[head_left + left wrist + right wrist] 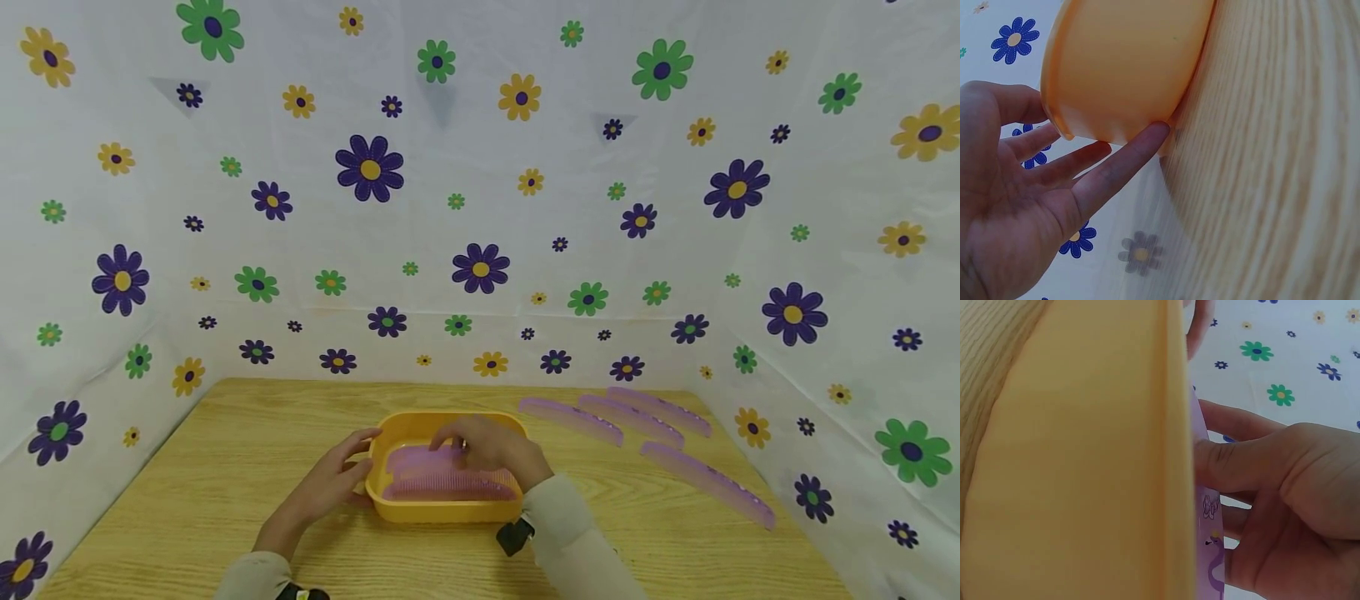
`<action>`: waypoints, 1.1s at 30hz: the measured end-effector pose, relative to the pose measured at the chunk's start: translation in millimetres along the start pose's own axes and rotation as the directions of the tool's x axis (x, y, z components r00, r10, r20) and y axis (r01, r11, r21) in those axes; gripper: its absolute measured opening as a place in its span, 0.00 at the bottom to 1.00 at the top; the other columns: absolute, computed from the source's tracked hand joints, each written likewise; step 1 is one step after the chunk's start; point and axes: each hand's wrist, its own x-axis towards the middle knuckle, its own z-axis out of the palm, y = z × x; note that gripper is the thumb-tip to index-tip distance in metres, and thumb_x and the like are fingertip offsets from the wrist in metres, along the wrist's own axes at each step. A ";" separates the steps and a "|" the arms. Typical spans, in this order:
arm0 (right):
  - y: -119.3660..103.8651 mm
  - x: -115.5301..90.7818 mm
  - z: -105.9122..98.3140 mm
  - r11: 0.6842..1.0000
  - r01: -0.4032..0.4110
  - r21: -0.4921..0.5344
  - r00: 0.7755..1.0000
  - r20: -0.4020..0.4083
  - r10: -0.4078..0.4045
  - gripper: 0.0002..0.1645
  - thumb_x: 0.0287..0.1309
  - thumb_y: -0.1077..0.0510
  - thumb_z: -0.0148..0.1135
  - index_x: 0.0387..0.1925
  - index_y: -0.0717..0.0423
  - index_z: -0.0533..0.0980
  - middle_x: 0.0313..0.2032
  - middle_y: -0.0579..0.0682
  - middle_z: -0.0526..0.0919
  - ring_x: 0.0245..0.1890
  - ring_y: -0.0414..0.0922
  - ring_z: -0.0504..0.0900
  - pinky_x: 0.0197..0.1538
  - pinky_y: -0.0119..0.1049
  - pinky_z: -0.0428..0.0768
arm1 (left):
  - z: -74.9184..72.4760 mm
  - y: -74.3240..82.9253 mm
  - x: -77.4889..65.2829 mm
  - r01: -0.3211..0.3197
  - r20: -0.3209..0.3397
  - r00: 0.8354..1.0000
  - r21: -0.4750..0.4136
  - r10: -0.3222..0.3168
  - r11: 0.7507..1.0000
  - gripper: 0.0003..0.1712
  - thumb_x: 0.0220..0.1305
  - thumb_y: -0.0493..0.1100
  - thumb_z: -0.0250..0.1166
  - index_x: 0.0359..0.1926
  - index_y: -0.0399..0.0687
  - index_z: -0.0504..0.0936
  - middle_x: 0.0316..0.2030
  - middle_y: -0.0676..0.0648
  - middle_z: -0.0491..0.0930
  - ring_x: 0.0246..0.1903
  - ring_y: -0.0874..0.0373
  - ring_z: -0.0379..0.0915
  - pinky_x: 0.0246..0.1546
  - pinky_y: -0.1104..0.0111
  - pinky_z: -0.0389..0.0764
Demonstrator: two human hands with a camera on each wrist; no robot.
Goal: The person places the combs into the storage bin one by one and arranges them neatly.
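Note:
A yellow plastic tub [450,512] stands on the table, with purple translucent combs [450,490] lying inside it. My right hand [491,446] reaches into the tub from the right. In the right wrist view its thumb lies on a purple comb [1213,544] printed with small figures, other fingers behind it, pinching it; the tub's wall hides the comb's lower part. My left hand [326,479] is at the tub's left end. Its fairly straight fingers [1129,159] touch the end wall and rim in the left wrist view.
Several purple combs lie on the wooden table [225,467] to the right of the tub: a near one [708,485], a left one [572,420] and others farther back. White sheeting [450,233] with printed flowers stands around the back and sides.

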 end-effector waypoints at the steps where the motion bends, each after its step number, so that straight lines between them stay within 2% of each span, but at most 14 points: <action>1: 0.6 -0.1 0.4 1.000 -0.001 0.008 1.000 0.002 0.001 0.21 0.57 0.67 0.62 0.48 0.41 0.80 0.44 0.44 0.81 0.42 0.41 0.76 0.50 0.29 0.78 | -0.3 -0.1 0.0 -0.006 0.005 1.000 -0.001 0.006 1.000 0.27 0.74 0.40 0.47 0.71 0.51 0.56 0.70 0.30 0.51 0.63 0.27 0.60 0.35 0.56 0.86; 9: 8.4 1.1 8.0 0.998 -0.019 0.067 1.000 0.022 0.017 0.22 0.55 0.68 0.63 0.48 0.42 0.80 0.41 0.44 0.81 0.37 0.37 0.75 0.43 0.26 0.79 | -2.4 0.7 -1.0 -0.042 0.030 0.999 -0.021 0.043 0.999 0.28 0.74 0.40 0.46 0.72 0.47 0.53 0.70 0.28 0.49 0.61 0.27 0.61 0.35 0.54 0.86; 15: 14.3 3.0 13.1 0.997 -0.002 0.082 1.000 0.028 0.000 0.22 0.56 0.69 0.62 0.48 0.42 0.81 0.38 0.43 0.81 0.35 0.36 0.76 0.41 0.24 0.79 | -1.8 -0.4 -0.4 -0.025 0.020 0.999 -0.002 0.025 1.000 0.28 0.74 0.40 0.47 0.72 0.49 0.54 0.70 0.28 0.50 0.61 0.28 0.63 0.35 0.56 0.86; 20: 16.3 4.7 16.1 0.995 -0.024 0.099 0.999 0.038 0.020 0.21 0.57 0.68 0.62 0.48 0.42 0.81 0.38 0.42 0.81 0.36 0.36 0.76 0.43 0.24 0.79 | -0.5 0.3 -0.4 -0.004 0.005 1.000 0.010 0.004 1.000 0.27 0.74 0.40 0.47 0.71 0.51 0.55 0.70 0.30 0.51 0.61 0.29 0.63 0.35 0.56 0.86; 27: 17.1 5.0 19.6 0.990 -0.047 0.135 0.998 0.040 0.042 0.22 0.58 0.69 0.60 0.46 0.41 0.82 0.39 0.43 0.82 0.37 0.36 0.76 0.46 0.27 0.79 | -0.7 -0.3 -0.7 -0.010 0.007 1.000 0.010 0.010 1.000 0.27 0.74 0.40 0.46 0.71 0.51 0.55 0.70 0.30 0.51 0.61 0.29 0.63 0.35 0.56 0.86; 33: 16.3 4.6 20.7 0.990 -0.057 0.127 0.998 0.048 0.051 0.23 0.57 0.71 0.59 0.47 0.43 0.81 0.40 0.44 0.82 0.37 0.36 0.77 0.47 0.26 0.79 | 0.2 -0.3 -0.4 0.003 -0.008 1.000 0.018 -0.003 1.000 0.27 0.74 0.39 0.46 0.71 0.51 0.56 0.70 0.31 0.52 0.61 0.29 0.64 0.35 0.56 0.86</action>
